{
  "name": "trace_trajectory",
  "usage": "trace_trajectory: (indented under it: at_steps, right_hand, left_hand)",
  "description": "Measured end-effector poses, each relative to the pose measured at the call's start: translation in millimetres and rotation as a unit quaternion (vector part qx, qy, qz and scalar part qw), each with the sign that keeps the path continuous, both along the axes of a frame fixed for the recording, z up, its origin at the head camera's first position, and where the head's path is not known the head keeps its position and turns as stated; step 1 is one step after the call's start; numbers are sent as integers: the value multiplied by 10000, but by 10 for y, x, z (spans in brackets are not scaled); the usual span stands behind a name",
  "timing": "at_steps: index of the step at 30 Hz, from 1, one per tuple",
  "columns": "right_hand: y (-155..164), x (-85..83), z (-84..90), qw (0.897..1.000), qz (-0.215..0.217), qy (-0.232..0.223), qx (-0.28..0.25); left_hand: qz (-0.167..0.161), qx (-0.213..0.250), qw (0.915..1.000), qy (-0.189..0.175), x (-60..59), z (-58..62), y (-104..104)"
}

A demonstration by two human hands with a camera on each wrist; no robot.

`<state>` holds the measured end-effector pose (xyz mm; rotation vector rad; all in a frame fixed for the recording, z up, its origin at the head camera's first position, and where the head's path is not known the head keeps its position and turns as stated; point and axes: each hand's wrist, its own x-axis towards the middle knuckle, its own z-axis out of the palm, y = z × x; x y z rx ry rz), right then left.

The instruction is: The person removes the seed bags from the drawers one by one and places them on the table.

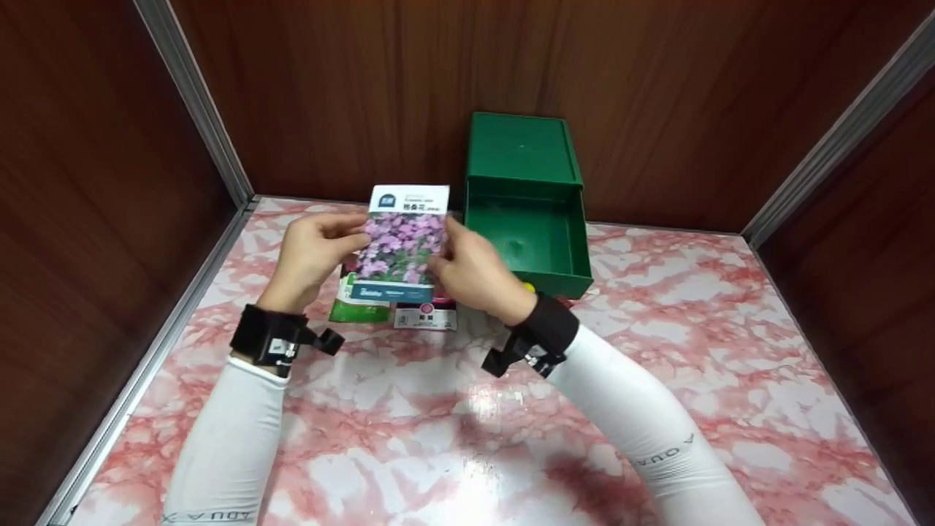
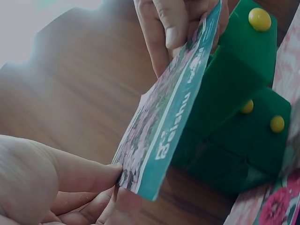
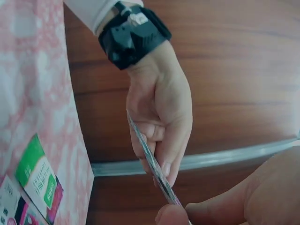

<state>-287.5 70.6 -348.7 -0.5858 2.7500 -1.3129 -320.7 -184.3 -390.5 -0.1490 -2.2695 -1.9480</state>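
Observation:
A flower seed packet [image 1: 402, 248], with purple blossoms, a white top and a blue-green bottom strip, is held up above the table in the head view. My left hand [image 1: 313, 252] pinches its left edge, thumb in front. On the opposite edge, my right hand [image 1: 478, 274] pinches it too. The left wrist view shows the packet tilted and nearly edge-on, the left thumb [image 2: 89, 173] pressed at its corner. Below it on the table lie a green-and-white packet [image 1: 361, 313] and a packet with a pink flower [image 1: 427, 318], both partly covered by the held one.
Behind my right hand stands a green box [image 1: 522, 146] with an open drawer [image 1: 537, 241] pulled toward me; the visible drawer floor is bare. Yellow knobs [image 2: 259, 19] show on its fronts. Brown wood-look panels [image 1: 365, 95] enclose the marbled table [image 1: 394, 416] at the back and sides.

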Motion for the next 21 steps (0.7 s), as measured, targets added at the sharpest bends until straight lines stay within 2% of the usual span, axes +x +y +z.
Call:
trace_trajectory:
  at_steps: [4, 8, 13, 21]
  right_hand:
    - [-143, 29, -97, 9996, 173, 234, 10]
    - [-279, 38, -262, 9997, 152, 211, 33]
    - [-382, 6, -555, 9998, 145, -41, 148]
    - [-526, -150, -952, 9986, 108, -515, 98]
  left_hand:
    - [106, 18, 9999, -82, 25, -82, -118]
    - [228, 149, 9995, -179, 29, -220, -198]
    - [304, 80, 9986, -420, 35, -446, -262]
    - [409, -138, 9966, -706, 16, -757, -391]
